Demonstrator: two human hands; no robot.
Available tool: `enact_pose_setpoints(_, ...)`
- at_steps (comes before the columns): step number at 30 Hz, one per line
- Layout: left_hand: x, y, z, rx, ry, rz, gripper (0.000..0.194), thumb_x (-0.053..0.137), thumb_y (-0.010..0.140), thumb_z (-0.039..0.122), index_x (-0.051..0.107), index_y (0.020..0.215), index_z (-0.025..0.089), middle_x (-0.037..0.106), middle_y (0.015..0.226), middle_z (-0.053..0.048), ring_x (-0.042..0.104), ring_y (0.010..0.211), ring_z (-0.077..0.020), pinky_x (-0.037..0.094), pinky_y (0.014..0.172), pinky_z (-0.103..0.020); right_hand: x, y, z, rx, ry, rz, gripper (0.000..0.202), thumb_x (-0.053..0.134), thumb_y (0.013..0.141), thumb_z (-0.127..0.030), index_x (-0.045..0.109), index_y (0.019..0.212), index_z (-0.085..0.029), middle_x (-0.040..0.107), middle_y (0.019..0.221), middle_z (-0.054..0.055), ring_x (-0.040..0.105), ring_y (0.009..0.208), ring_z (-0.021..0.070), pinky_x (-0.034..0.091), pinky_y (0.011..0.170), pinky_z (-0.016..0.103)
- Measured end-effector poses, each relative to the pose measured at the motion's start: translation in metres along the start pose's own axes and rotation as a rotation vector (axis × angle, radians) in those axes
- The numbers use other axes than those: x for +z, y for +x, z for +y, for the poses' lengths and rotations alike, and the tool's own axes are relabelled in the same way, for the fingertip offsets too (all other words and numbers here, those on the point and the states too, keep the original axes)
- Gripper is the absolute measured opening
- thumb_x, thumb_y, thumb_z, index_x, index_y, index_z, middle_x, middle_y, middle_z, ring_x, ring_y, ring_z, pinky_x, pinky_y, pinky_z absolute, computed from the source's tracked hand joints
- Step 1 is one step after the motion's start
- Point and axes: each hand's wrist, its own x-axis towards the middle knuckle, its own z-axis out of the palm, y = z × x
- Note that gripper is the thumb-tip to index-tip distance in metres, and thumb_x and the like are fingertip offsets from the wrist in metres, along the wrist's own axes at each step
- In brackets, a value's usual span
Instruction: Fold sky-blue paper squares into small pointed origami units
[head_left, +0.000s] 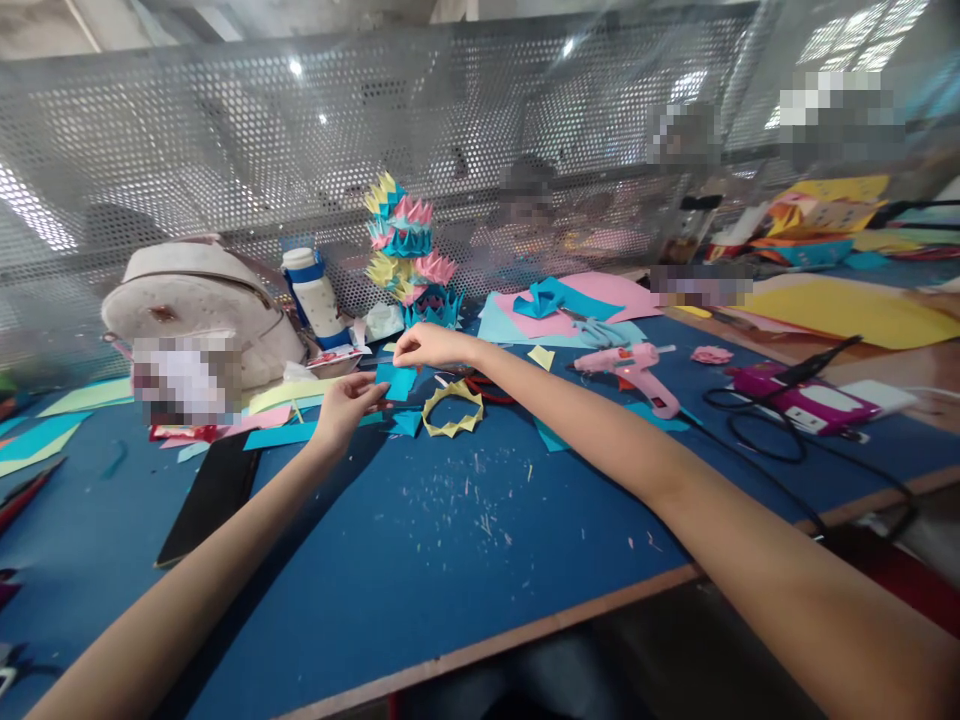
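Between my two hands is a small blue piece of paper [397,382]. My left hand [349,402] pinches its left edge, and my right hand [427,347] has its fingertips closed at the upper edge. Just below lies another blue paper piece [406,424], beside a yellow folded-paper ring [453,410] with pointed edges. Behind my right hand stands a tall stack of folded paper rings [411,240] in yellow, pink and blue. A long blue paper strip [281,436] lies by my left wrist.
A pink glue gun [634,372] with a cord lies to the right, near a purple power strip [806,398]. A white backpack [199,300] and a bottle [315,298] stand at the back left. A black phone-like slab [210,500] lies left. Paper scraps [487,525] dot the blue table.
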Motion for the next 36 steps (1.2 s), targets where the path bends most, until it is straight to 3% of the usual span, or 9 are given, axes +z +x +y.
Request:
enact_pose_setpoints(2, 0.008, -0.004, -0.002, -0.001, 0.029, 0.007, 0.035, 0.063, 0.099, 0.035, 0.058, 0.128, 0.016, 0.061, 0.127, -0.01, 0.065, 0.107, -0.0241, 0.057, 0.09, -0.044, -0.007, -0.004, -0.013, -0.039, -0.019, 0.079, 0.017, 0.059, 0.095, -0.02, 0.069, 0.086, -0.011, 0.07, 0.083, 0.005, 0.064, 0.078, 0.0153, 0.048, 0.076, 0.029)
enact_pose_setpoints(5, 0.022, -0.007, -0.006, -0.009, 0.075, 0.02, 0.035, 0.062, 0.099, 0.035, 0.058, 0.128, 0.015, 0.061, 0.127, -0.01, 0.065, 0.107, -0.0239, 0.057, 0.09, -0.044, 0.003, -0.011, -0.047, -0.139, -0.05, 0.171, 0.018, 0.056, 0.097, -0.023, 0.069, 0.104, -0.013, 0.071, 0.106, 0.008, 0.063, 0.097, 0.0197, 0.043, 0.084, 0.031)
enact_pose_setpoints(12, 0.028, -0.008, -0.011, 0.034, 0.058, 0.028, 0.034, 0.064, 0.098, 0.034, 0.059, 0.127, 0.018, 0.061, 0.127, -0.009, 0.065, 0.108, -0.0242, 0.057, 0.089, -0.043, 0.108, 0.0, -0.125, -0.51, -0.059, -0.136, 0.012, 0.063, 0.095, -0.031, 0.064, 0.099, -0.02, 0.071, 0.097, 0.005, 0.067, 0.087, 0.0214, 0.047, 0.075, 0.03)
enact_pose_setpoints(14, 0.026, -0.01, -0.013, 0.077, 0.033, 0.022, 0.035, 0.064, 0.098, 0.034, 0.058, 0.128, 0.017, 0.061, 0.126, -0.01, 0.065, 0.107, -0.024, 0.057, 0.089, -0.043, 0.132, 0.014, -0.134, -0.488, -0.027, -0.197, 0.01, 0.063, 0.095, -0.032, 0.061, 0.096, -0.021, 0.07, 0.092, 0.003, 0.067, 0.087, 0.0219, 0.048, 0.069, 0.03)
enact_pose_setpoints(18, 0.026, -0.015, -0.016, 0.167, -0.016, 0.031, 0.035, 0.064, 0.098, 0.035, 0.058, 0.128, 0.016, 0.061, 0.126, -0.01, 0.065, 0.107, -0.0243, 0.057, 0.089, -0.044, 0.157, 0.042, -0.141, -0.447, -0.021, -0.149, 0.007, 0.059, 0.097, -0.028, 0.055, 0.095, -0.023, 0.069, 0.11, 0.004, 0.063, 0.112, 0.0241, 0.048, 0.086, 0.033)
enact_pose_setpoints(23, 0.025, -0.012, -0.018, 0.207, -0.045, 0.026, 0.035, 0.064, 0.098, 0.035, 0.058, 0.128, 0.017, 0.061, 0.126, -0.01, 0.065, 0.107, -0.0244, 0.057, 0.089, -0.044, 0.165, 0.054, -0.138, -0.395, -0.026, -0.132, 0.012, 0.055, 0.098, -0.029, 0.053, 0.089, -0.023, 0.07, 0.104, 0.004, 0.064, 0.109, 0.0278, 0.046, 0.093, 0.042)
enact_pose_setpoints(30, 0.028, -0.012, -0.019, 0.226, -0.052, 0.036, 0.035, 0.063, 0.098, 0.034, 0.058, 0.128, 0.017, 0.061, 0.126, -0.01, 0.065, 0.107, -0.0242, 0.057, 0.089, -0.044, 0.174, 0.065, -0.134, -0.345, 0.071, -0.131, 0.016, 0.064, 0.094, -0.034, 0.057, 0.099, -0.022, 0.071, 0.115, 0.006, 0.065, 0.112, 0.026, 0.049, 0.095, 0.038)
enact_pose_setpoints(33, 0.03, -0.013, -0.019, 0.233, -0.05, 0.049, 0.035, 0.064, 0.098, 0.035, 0.058, 0.128, 0.017, 0.061, 0.126, -0.01, 0.065, 0.107, -0.0243, 0.057, 0.089, -0.044, 0.176, 0.078, -0.138, -0.236, 0.13, -0.065, 0.04, 0.073, 0.088, -0.038, 0.054, 0.118, -0.019, 0.063, 0.133, 0.012, 0.059, 0.125, 0.0282, 0.049, 0.1, 0.037)
enact_pose_setpoints(36, 0.028, -0.012, -0.017, 0.234, -0.041, 0.039, 0.035, 0.064, 0.098, 0.035, 0.058, 0.128, 0.016, 0.061, 0.126, -0.01, 0.065, 0.107, -0.0245, 0.057, 0.089, -0.044, 0.178, 0.09, -0.145, -0.064, 0.158, 0.011, 0.084, 0.084, 0.075, -0.043, 0.042, 0.141, -0.013, 0.043, 0.151, 0.025, 0.038, 0.143, 0.0399, 0.039, 0.112, 0.051)
